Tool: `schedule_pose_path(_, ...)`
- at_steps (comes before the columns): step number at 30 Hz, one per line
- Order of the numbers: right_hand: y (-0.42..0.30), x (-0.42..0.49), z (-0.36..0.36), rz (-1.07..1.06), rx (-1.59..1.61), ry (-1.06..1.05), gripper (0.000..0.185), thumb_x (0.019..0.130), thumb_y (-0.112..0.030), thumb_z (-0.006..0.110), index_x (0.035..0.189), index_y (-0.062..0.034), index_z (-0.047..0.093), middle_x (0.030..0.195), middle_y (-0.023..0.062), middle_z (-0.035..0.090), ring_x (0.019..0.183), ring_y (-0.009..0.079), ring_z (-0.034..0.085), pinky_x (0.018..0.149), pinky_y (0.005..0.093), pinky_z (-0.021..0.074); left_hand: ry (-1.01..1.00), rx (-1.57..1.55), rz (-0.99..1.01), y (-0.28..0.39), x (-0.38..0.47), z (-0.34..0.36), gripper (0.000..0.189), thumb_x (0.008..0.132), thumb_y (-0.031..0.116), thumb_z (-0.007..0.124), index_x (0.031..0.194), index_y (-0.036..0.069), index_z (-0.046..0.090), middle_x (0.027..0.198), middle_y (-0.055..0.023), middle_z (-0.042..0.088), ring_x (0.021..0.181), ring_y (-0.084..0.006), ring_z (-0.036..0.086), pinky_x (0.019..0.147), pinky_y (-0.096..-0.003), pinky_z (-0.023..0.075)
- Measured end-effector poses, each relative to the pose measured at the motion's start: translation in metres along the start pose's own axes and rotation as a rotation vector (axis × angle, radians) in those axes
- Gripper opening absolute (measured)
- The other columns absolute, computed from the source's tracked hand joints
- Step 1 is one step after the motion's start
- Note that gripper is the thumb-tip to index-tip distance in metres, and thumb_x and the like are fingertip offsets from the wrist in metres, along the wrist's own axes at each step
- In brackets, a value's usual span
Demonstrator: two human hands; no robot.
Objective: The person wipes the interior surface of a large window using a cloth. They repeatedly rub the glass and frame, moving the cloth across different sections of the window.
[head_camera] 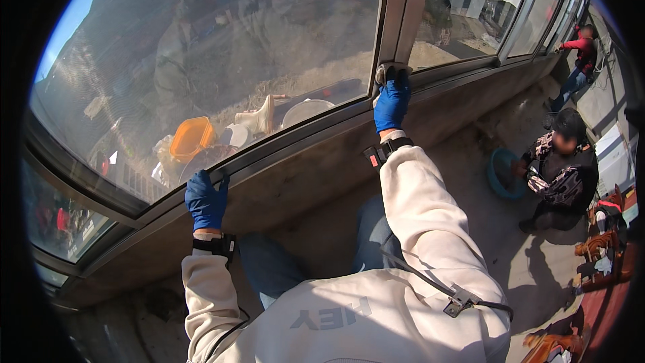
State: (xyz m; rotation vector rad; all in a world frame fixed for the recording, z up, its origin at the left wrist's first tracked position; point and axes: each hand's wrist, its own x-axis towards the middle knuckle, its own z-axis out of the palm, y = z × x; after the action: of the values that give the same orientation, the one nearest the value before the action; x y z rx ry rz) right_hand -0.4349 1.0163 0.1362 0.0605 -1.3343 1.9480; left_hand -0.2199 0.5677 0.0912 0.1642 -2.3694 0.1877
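In a blue glove, my right hand [392, 103] presses a greyish cloth [394, 66] against the foot of the metal window mullion [400, 15]. Its fingers are bent over the cloth and partly hide it. My left hand [206, 202], also gloved in blue, grips the lower rail of the window frame [292, 134], with the thumb apart from the fingers. The large glass pane [282, 45] spans the space above both hands and carries hazy reflections. Beneath the frame runs a concrete wall [312, 166].
Behind the glass are an orange plastic container [191, 137] and a pale boot [261, 115]. To the right, a person in dark clothes [559, 176] crouches by a teal basin [504, 174]. Farther off, a person in red [579, 55] reaches toward the windows. Wooden furniture [597, 244] stands at lower right.
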Motion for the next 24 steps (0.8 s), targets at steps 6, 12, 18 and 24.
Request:
schedule_pose_path(6, -0.086, 0.099, 0.045, -0.667, -0.545, -0.112, 0.031, 0.102, -0.021, 0.066, 0.127, -0.0018, 0.068, 0.114, 0.0112, 0.069, 0.098, 0.0179, 0.062, 0.090, 0.0324, 0.0491, -0.013, 0.006, -0.013, 0.000, 0.001, 0.003, 0.050, 0.083, 0.052, 0.079, 0.090, 0.010, 0.053, 0.083, -0.0102, 0.056, 0.080, -0.0317, 0.060, 0.068, -0.0430, 0.0493)
schedule_pose_path(12, -0.089, 0.099, 0.050, -0.547, -0.312, -0.171, 0.029, 0.102, -0.025, 0.068, 0.122, -0.0040, 0.071, 0.105, 0.0084, 0.072, 0.093, 0.0170, 0.064, 0.086, 0.0337, 0.0500, 0.009, 0.032, -0.006, 0.003, 0.002, 0.002, 0.050, 0.084, 0.053, 0.078, 0.088, 0.010, 0.052, 0.080, -0.0090, 0.055, 0.077, -0.0305, 0.059, 0.067, -0.0420, 0.0493)
schedule_pose_path(18, -0.027, 0.016, 0.024, -0.158, -0.001, 0.007, 0.040, 0.101, -0.032, 0.069, 0.118, 0.0038, 0.064, 0.101, 0.0094, 0.067, 0.086, 0.0156, 0.061, 0.079, 0.0331, 0.0523, 0.036, 0.051, 0.012, 0.005, 0.004, 0.000, 0.050, 0.085, 0.054, 0.077, 0.087, 0.011, 0.051, 0.079, -0.0086, 0.054, 0.076, -0.0299, 0.059, 0.066, -0.0411, 0.0490)
schedule_pose_path(24, 0.052, -0.028, -0.002, -0.016, 0.178, 0.108, 0.052, 0.103, -0.033, 0.065, 0.135, 0.0066, 0.056, 0.122, 0.0135, 0.063, 0.106, 0.0188, 0.061, 0.092, 0.0334, 0.0504, 0.035, 0.041, 0.011, 0.003, 0.003, 0.001, 0.051, 0.085, 0.055, 0.076, 0.086, 0.011, 0.051, 0.080, -0.0088, 0.054, 0.077, -0.0299, 0.059, 0.066, -0.0416, 0.0487)
